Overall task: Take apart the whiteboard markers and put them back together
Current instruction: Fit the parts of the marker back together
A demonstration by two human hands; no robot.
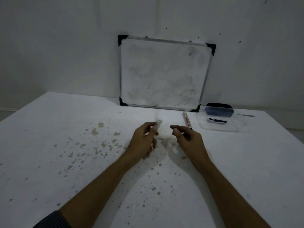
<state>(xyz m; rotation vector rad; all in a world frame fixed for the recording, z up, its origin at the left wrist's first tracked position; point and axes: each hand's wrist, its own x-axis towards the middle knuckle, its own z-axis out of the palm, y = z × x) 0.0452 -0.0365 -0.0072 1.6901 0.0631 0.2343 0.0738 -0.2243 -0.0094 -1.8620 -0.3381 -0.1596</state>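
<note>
— White paint covers the counter, chipped and speckled with grey-brown spots toward the middle; do you see the markers?

— One whole marker lies on the counter beyond the right hand, near it but apart from it; white barrel with red print, a dark tip at the near end, lying roughly lengthwise away from the person.

— And the left hand?

— Curled closed around a white marker body; its blurred upper end pokes out above the thumb and forefinger, and a pale bit shows again below the hand; it is held off the counter.

— Is the right hand gripping anything?

— Its thumb and forefinger are pinched together, the other fingers curled in; whether a small part sits between them I cannot tell, the spot being too dark and small; the two hands are apart, with a gap of bare counter between them.

— What stands at the back?

— A small whiteboard leans against the wall, its foot on the counter; silver frame, black corner caps, surface smudged with old ink.

— To the right of it?

— A clear plastic tray well right of the lying marker; inside, a dark eraser at the far end and dark tweezers just in front of it; a striped dark sleeve shows on the left arm at the lower edge.
</note>
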